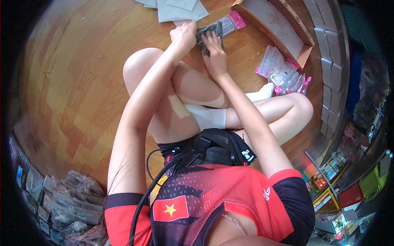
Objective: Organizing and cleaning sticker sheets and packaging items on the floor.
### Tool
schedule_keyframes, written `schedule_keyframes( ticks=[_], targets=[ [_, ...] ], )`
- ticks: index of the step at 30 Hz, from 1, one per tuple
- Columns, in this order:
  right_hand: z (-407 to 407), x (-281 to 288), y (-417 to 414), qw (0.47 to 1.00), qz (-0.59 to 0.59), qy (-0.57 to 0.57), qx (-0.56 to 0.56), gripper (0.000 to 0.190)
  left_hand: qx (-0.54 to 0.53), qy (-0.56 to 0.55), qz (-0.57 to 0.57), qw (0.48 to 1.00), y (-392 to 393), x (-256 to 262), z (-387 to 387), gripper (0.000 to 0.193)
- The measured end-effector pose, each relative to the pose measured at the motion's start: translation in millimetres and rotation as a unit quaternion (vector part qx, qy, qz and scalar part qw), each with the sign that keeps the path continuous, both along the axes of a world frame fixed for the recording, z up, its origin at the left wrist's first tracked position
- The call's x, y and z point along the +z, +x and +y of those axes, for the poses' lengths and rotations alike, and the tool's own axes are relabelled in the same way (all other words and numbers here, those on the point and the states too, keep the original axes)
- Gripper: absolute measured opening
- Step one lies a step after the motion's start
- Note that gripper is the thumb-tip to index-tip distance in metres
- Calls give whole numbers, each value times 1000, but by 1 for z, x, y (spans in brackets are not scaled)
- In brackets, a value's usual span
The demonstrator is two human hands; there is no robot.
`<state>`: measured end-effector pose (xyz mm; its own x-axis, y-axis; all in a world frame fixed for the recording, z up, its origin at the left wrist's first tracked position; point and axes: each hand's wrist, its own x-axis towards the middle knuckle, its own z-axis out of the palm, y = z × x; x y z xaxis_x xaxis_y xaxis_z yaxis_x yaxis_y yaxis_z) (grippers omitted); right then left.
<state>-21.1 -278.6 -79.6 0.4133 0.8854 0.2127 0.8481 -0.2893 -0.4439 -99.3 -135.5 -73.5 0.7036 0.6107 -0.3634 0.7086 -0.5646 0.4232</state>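
My left hand is curled with its knuckles up, at the left edge of a grey cloth. What its fingers pinch is hidden. My right hand has its fingers over the cloth and grips it. From beneath the cloth, towards the upper right, sticks out a clear plastic case with a pink header card. White sheets lie just beyond my left hand. Past my right hand is a pile of similar clear plastic packs with pink cards.
An open cardboard box lies at the upper right on the wood-patterned floor. White boxes are stacked along the right. My crossed legs are below my hands. Plastic-wrapped goods lie at lower left. A black cable runs along my shirt.
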Motion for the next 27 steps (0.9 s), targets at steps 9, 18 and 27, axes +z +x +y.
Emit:
schedule_keyframes(
  ticks=[9, 18, 27],
  targets=[
    [22, -2, 80, 997, 71, 1, -12, 50, -26, -40, 14, 999, 8, 17, 2, 40],
    [23, -4, 32, 995, -61, -16, 78, 46, -23, -35, 23, 999, 5, 12, 8, 35],
    [36, -6, 16, 990, -51, -1, -132, 55, -48, -51, 47, 996, 14, 20, 8, 35]
  ],
)
